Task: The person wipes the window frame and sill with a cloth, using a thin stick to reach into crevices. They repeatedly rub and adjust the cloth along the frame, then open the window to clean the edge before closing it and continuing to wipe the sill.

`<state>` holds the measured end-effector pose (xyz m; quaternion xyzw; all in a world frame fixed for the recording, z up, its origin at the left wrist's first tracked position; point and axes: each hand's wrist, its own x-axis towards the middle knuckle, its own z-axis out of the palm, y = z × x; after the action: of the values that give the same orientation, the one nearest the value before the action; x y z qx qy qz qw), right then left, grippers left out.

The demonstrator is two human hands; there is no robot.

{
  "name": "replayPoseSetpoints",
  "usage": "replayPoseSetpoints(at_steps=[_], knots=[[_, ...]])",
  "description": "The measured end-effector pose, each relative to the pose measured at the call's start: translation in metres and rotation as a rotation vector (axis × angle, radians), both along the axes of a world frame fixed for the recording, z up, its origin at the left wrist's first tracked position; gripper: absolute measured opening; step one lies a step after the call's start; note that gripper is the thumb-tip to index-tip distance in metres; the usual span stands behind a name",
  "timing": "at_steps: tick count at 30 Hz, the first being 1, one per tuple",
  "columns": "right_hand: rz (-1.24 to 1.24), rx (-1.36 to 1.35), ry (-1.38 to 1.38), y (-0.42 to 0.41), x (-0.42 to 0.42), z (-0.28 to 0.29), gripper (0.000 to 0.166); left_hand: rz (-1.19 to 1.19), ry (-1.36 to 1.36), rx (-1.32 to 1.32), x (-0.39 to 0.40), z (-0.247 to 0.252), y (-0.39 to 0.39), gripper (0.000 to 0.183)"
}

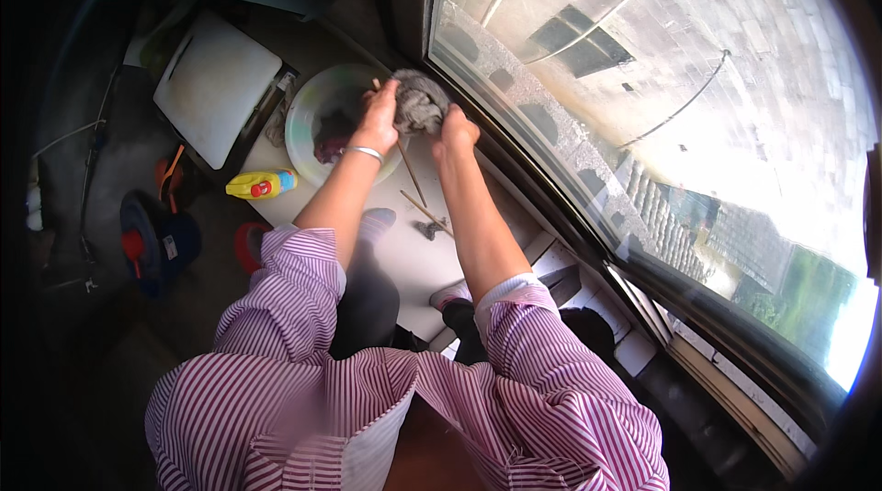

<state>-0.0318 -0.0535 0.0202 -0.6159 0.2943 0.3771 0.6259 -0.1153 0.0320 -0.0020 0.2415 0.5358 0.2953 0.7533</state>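
My left hand (379,117) and my right hand (456,134) hold a bunched, wet-looking grey cloth (419,100) between them, one at each side. The cloth is over the right rim of a translucent plastic basin (298,129), close to the window frame. Inside the basin are dark water and a dark red item (331,150), perhaps cloth. A thin wooden stick (412,177) slants out from below my left hand, which partly hides it. Nearer to me, a second stick (420,207) lies beside a dark grey tuft (429,229) on the white surface (413,270).
A large window pane (586,77) in a dark frame borders the right side. Left of the basin lie a yellow bottle with red cap (262,184) and a white cutting board (217,88). A blue container (180,243) stands lower left. My socked feet (377,222) are on the white surface.
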Motion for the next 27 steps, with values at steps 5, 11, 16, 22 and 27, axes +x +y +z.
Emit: replayPoseSetpoints(at_steps=[5, 11, 16, 22, 27], knots=[[0.071, 0.376, 0.193, 0.056, -0.006, 0.01, 0.018, 0.144, -0.033, 0.18, 0.001, 0.027, 0.073, 0.039], [-0.122, 0.27, 0.075, -0.022, -0.004, 0.038, 0.02, 0.064, 0.237, 0.406, 0.04, 0.067, -0.015, 0.019], [-0.223, 0.245, -0.025, -0.117, 0.008, 0.06, 0.03, -0.155, 0.161, 0.645, 0.055, 0.097, -0.114, 0.022], [0.039, 0.189, -0.056, -0.086, 0.005, 0.086, 0.027, 0.125, 0.507, 0.781, 0.041, 0.071, -0.071, 0.031], [-0.074, 0.325, 0.067, -0.047, 0.005, 0.068, 0.022, 0.138, -0.027, 0.607, 0.048, 0.069, -0.04, 0.029]])
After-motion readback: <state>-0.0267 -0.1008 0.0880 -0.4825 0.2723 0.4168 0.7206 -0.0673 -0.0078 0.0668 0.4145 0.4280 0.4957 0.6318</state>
